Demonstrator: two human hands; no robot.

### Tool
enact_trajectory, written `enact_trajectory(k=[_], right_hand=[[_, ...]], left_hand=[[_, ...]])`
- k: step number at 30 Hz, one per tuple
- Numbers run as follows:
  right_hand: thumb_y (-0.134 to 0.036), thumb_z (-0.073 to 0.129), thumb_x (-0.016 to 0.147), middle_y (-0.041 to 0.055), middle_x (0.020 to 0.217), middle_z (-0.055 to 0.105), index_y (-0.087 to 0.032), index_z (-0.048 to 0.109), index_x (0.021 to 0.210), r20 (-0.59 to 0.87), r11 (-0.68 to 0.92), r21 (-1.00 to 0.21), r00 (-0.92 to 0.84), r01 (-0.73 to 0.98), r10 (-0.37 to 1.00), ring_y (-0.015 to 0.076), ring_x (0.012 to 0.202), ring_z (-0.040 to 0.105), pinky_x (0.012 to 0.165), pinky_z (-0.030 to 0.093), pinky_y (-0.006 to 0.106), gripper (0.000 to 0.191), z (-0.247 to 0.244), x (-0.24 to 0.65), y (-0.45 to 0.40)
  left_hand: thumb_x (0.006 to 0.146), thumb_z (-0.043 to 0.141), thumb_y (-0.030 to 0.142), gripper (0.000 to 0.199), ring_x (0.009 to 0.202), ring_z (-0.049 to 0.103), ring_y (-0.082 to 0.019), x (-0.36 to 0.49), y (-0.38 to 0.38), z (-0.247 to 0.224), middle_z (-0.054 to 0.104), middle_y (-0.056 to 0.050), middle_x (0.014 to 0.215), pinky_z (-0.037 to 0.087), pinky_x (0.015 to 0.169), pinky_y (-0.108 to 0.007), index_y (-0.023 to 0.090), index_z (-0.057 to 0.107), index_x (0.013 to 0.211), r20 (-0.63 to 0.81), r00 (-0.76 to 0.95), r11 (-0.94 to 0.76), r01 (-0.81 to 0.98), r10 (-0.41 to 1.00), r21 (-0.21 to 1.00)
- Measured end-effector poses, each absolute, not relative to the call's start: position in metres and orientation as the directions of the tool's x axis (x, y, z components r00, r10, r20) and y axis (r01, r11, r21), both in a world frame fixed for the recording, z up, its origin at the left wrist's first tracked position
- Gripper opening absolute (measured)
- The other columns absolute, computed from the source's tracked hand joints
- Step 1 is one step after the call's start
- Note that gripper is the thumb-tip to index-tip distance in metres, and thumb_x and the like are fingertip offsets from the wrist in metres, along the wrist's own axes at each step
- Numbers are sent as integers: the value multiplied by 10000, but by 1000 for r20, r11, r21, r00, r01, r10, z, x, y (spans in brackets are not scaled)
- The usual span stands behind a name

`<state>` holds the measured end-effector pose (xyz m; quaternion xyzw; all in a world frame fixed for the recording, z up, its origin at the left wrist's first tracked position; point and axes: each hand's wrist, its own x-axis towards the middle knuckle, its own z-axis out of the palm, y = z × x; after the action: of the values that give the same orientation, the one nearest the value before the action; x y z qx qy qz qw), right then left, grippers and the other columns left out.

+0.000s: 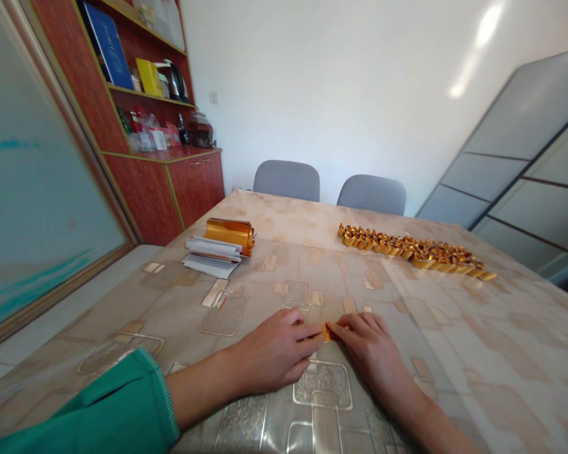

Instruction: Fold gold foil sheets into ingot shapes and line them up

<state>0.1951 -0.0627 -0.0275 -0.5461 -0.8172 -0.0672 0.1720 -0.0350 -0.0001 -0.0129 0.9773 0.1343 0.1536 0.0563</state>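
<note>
Low in the middle of the frame, your left hand (274,353) and your right hand (366,353) come together around a small piece of gold foil (330,331). Both hands are narrowed and pinching it between them, with your left fingertips (312,336) against one side and your right fingertips (338,331) against the other, so only a little of the foil shows. Your hands sit low over a patterned plastic tablecloth (435,353), and a green sleeve (99,403) covers your left forearm.

Ahead and to the left, a roll of gold foil (230,233) rests on a stack of white paper strips (211,255), well apart from your hands. Ahead and to the right, a long row of folded gold pieces (407,251) runs across the table, each piece overlapping the next.

Beyond the far table edge stand two grey chairs (286,180) (372,194). At the upper left, a red-brown wooden cabinet (196,183) holds a blue binder (106,44) and a dark kettle (174,82). At the far right, a large framed glass panel (515,170) leans against the wall.
</note>
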Motion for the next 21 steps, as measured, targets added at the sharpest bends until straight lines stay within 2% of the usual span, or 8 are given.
enact_trajectory(k=[4,10,12,15,17,21], right_hand=[[-128,643,898,32,1010,691,-281,680,1139,355,349,-75,-302,934,885,233,938,603,940,409,432,288,-26,203,-65],[-193,494,982,45,983,718,-232,671,1079,362,328,-153,-256,932,896,225,899,623,924,422,426,205,-16,195,-71],[-198,476,987,42,953,710,-232,667,998,353,290,-169,-217,942,910,230,896,624,909,423,429,194,-15,189,-72],[-219,555,945,44,853,673,-223,630,844,360,166,-146,-104,975,927,257,841,601,810,438,424,126,-19,179,-69],[-259,640,892,54,823,651,-216,599,808,388,91,-101,-45,991,921,285,824,580,767,435,435,104,-23,174,-66],[-255,682,857,51,828,639,-228,573,823,419,101,-61,-67,993,906,289,820,565,753,431,430,117,-28,173,-64]], left_hand=[[931,563,259,310,956,549,-212,-36,-1,-13,641,-56,1238,427,903,-344,189,582,1233,290,919,-963,247,268,107],[941,541,250,319,975,561,-206,-36,-2,-13,625,-70,1280,418,909,-340,182,572,1251,314,914,-967,245,255,73],[932,543,234,323,971,564,-210,-36,-2,-13,622,-70,1286,416,909,-341,187,575,1250,309,916,-967,242,254,77],[922,554,228,336,966,560,-213,-36,-2,-13,618,-66,1294,417,910,-345,189,573,1255,307,917,-967,242,254,77],[924,558,236,331,950,555,-211,-36,-2,-12,629,-55,1271,421,897,-339,192,574,1251,308,912,-963,255,269,87],[928,561,249,323,962,546,-214,-36,-3,-12,636,-42,1254,423,891,-336,208,579,1248,292,910,-956,275,294,103]])
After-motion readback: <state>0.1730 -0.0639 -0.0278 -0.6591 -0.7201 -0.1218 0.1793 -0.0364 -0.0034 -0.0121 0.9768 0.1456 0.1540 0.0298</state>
